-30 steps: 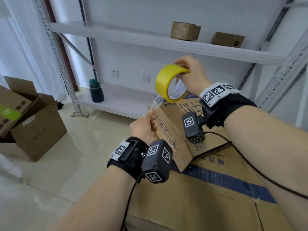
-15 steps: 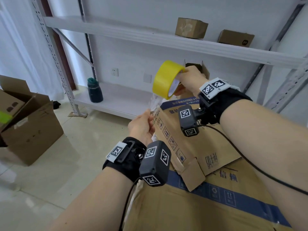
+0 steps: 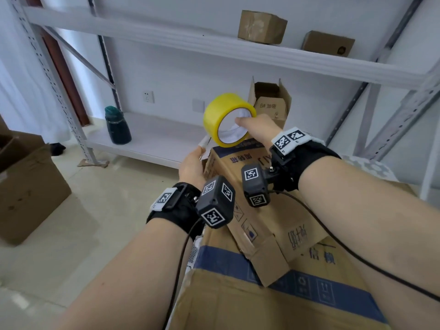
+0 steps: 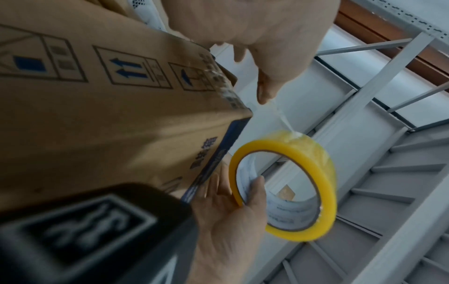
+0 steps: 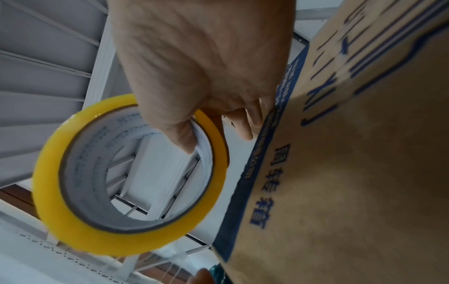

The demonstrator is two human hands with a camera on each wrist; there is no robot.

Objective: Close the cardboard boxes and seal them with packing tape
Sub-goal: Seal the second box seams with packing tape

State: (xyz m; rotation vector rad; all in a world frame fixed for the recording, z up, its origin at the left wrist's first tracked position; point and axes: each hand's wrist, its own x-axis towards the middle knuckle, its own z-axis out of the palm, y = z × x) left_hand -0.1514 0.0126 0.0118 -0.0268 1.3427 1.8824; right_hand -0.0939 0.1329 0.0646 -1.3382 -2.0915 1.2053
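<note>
My right hand (image 3: 256,128) grips a yellow roll of packing tape (image 3: 227,120), thumb inside its white core (image 5: 155,173), just beyond the far top edge of a brown cardboard box with blue print (image 3: 273,198). My left hand (image 3: 191,166) pinches the clear free end of the tape (image 4: 279,113) at the box's far left corner. In the left wrist view the strip runs from my fingertips (image 4: 264,96) to the tape roll (image 4: 303,182). The box lies tilted on a larger flat carton with a blue band (image 3: 273,294).
A white metal rack (image 3: 214,48) stands behind, with two small boxes (image 3: 262,27) on its upper shelf, a dark bottle (image 3: 117,126) and an open box (image 3: 271,103) on the lower one. An open carton (image 3: 26,186) sits on the tiled floor at left.
The roll has come down from above the box to its far edge and turned its core toward me. My left hand keeps hold of the tape end, now closer to the roll.
</note>
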